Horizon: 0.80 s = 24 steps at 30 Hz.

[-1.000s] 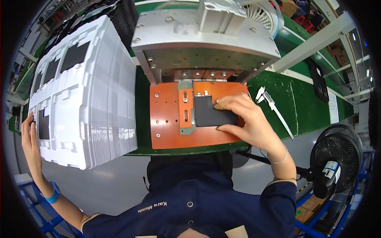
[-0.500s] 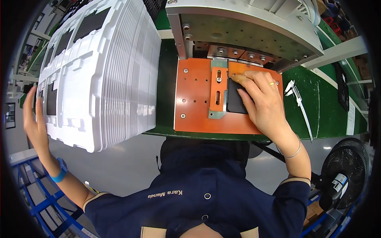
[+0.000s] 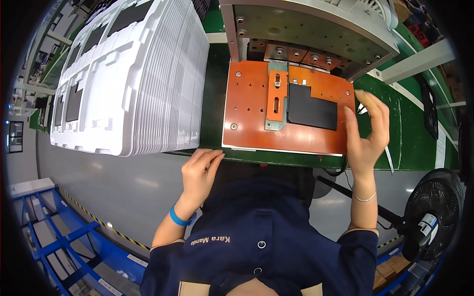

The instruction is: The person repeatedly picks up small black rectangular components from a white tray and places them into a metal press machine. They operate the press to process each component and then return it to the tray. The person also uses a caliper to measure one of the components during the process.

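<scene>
A flat black L-shaped piece [image 3: 311, 111] lies on the orange fixture plate [image 3: 252, 135], against a slotted orange block [image 3: 275, 111]. Small shiny metal tabs [image 3: 299, 82] show at its far edge. My right hand [image 3: 369, 130] is open beside the plate's right edge, thumb and fingers apart, holding nothing visible. At the bench's near edge, just left of the plate's near-left corner, my left hand [image 3: 198, 173] is closed in a pinch. Whatever is between its fingertips, if anything, is hidden. To the left stands a tall stack of white plastic trays [image 3: 148, 98], with black pieces [image 3: 74, 103] in the top one.
A metal press frame [image 3: 306, 34] rises over the plate's far side. Calipers [image 3: 389, 159] lie on the green bench [image 3: 410, 128] at the right, partly behind my right hand. A black fan [image 3: 432, 217] stands at lower right, a blue rack [image 3: 69, 241] at lower left.
My right hand has let go of the black piece and moved right, off it. My left hand has come from the tray stack's left side to the bench's near edge. The view has shifted slightly.
</scene>
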Motion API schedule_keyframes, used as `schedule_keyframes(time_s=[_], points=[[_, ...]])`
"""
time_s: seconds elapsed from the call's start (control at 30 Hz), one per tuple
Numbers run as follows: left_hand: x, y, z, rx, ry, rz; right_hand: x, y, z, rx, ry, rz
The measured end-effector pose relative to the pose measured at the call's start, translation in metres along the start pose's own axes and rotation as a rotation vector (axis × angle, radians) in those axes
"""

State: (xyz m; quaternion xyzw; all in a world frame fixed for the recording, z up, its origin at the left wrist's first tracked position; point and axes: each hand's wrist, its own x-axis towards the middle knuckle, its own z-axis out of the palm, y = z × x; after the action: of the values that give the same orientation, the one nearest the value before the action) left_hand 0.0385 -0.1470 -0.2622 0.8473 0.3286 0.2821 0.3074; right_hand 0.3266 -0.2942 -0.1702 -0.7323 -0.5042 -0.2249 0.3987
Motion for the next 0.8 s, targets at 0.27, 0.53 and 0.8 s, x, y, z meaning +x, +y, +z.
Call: schedule_keyframes(time_s=[0.27,0.53,0.8], points=[[0.01,0.005,-0.002,0.052,-0.127,-0.081,-0.037,0.023,-0.036,0.103,0.131,0.264],[0.018,0.07,-0.026,0.03,-0.012,0.056,-0.044,0.032,-0.042,0.171,0.186,0.286],[0.142,0.109,0.002,0.168,0.231,0.303,-0.036,0.019,-0.037,0.187,0.086,0.164]])
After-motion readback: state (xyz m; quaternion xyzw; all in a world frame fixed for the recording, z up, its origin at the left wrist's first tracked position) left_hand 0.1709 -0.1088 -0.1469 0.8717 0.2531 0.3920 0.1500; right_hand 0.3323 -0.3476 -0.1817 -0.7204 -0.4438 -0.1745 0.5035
